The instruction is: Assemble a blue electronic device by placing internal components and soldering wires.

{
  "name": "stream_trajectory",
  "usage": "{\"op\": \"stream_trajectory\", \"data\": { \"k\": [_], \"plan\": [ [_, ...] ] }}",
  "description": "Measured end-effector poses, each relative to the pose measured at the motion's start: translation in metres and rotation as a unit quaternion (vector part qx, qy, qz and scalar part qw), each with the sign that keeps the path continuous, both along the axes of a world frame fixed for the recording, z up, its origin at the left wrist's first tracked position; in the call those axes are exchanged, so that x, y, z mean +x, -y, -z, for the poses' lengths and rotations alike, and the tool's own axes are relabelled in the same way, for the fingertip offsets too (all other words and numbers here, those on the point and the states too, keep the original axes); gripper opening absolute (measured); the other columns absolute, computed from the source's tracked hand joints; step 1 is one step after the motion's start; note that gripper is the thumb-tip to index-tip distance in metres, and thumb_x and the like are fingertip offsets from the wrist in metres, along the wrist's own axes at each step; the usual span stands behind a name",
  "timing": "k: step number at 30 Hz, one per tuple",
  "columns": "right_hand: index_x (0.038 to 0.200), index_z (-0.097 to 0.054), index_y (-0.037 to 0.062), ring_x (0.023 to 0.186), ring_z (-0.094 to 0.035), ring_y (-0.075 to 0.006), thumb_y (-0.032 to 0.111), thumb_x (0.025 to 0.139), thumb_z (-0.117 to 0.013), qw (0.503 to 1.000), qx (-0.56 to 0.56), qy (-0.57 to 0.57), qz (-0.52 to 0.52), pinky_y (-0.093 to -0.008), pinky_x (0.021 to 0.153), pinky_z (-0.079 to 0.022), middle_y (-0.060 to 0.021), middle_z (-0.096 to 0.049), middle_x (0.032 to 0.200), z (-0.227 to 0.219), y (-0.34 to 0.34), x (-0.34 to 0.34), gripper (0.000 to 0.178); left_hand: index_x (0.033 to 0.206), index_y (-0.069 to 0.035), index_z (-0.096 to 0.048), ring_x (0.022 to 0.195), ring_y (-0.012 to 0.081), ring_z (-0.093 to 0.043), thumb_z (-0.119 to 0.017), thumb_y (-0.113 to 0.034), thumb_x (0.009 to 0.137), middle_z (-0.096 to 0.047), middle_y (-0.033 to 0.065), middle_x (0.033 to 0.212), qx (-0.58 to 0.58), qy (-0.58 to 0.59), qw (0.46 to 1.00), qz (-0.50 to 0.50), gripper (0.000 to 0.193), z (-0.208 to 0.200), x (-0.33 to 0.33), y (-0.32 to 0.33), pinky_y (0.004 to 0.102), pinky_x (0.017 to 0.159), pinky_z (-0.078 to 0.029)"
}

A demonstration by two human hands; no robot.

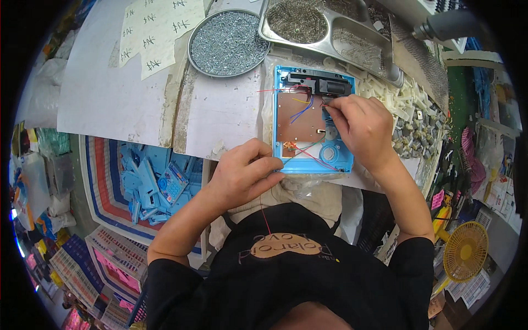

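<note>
Clutter ringed a pale table point(220, 124), with a striped bag point(107, 179) of blue shells point(151, 184) below it on the left and a steel tray point(333, 25) beside a round dish point(190, 52) of small metal parts along the far side. At the near edge lay an open blue case point(346, 158), which held a brown board point(293, 116). Over its right side the right hand point(364, 129) was nearly closed, thumb and forefinger pinching something slight; the left hand point(245, 169) was loosely curled at the case's lower left corner, its grip impossible to tell. Blue wires point(302, 113) stood loose on the board (wiring, then, by the look of it), and the next move probably called for a steady pinch, without tugging neighbouring leads. Fingertips hid the pinched piece, and a fine red strand point(266, 220) below the left hand was hard to trace.
</note>
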State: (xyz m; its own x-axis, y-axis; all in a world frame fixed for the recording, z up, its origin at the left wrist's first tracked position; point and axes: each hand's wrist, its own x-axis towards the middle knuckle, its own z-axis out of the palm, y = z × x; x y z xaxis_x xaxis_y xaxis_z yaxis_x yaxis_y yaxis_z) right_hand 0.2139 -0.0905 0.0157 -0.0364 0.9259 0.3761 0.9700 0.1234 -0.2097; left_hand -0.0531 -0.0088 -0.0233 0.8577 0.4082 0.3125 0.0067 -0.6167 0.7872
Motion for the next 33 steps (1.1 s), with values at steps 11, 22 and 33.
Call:
{"op": "stream_trajectory", "data": {
  "k": [11,22,33],
  "plan": [
    [0.103,-0.077,0.0112,0.069,-0.067,-0.0303,0.014,0.084,-0.071,0.977,-0.193,-0.038,-0.076,-0.0424,0.063,-0.052,-0.0078,-0.07,0.079,-0.032,0.008,0.017,0.02,0.099,-0.008,-0.072,0.077,0.0238,-0.062,-0.086,-0.009,0.073,-0.057,0.0078,0.091,-0.011,0.005,1.0,-0.003,0.029,0.001,-0.001,0.001,0.0336,0.064,-0.049],
    [0.115,-0.079,0.017,0.05,-0.059,-0.0254,0.01,0.084,-0.073,0.931,-0.313,-0.142,-0.123,-0.0354,0.054,-0.048,-0.0132,-0.066,0.064,-0.04,-0.009,0.046,0.032,0.097,-0.008,-0.071,0.074,0.0256,-0.062,-0.086,-0.012,0.074,-0.06,0.0083,0.089,0.016,-0.006,1.0,0.005,0.027,0.002,-0.004,0.0,0.0367,0.062,-0.05],
    [0.101,-0.076,-0.003,0.07,-0.06,-0.0062,0.009,0.093,-0.072,0.926,0.15,-0.231,0.26,-0.0243,0.062,-0.047,-0.004,-0.075,0.087,-0.095,0.017,0.215,0.015,0.092,-0.015,-0.072,0.065,0.0218,-0.058,-0.09,-0.02,0.07,-0.057,0.002,0.079,0.118,0.001,0.982,0.148,0.028,-0.013,0.014,-0.035,0.036,0.054,-0.046]
  ]
}}
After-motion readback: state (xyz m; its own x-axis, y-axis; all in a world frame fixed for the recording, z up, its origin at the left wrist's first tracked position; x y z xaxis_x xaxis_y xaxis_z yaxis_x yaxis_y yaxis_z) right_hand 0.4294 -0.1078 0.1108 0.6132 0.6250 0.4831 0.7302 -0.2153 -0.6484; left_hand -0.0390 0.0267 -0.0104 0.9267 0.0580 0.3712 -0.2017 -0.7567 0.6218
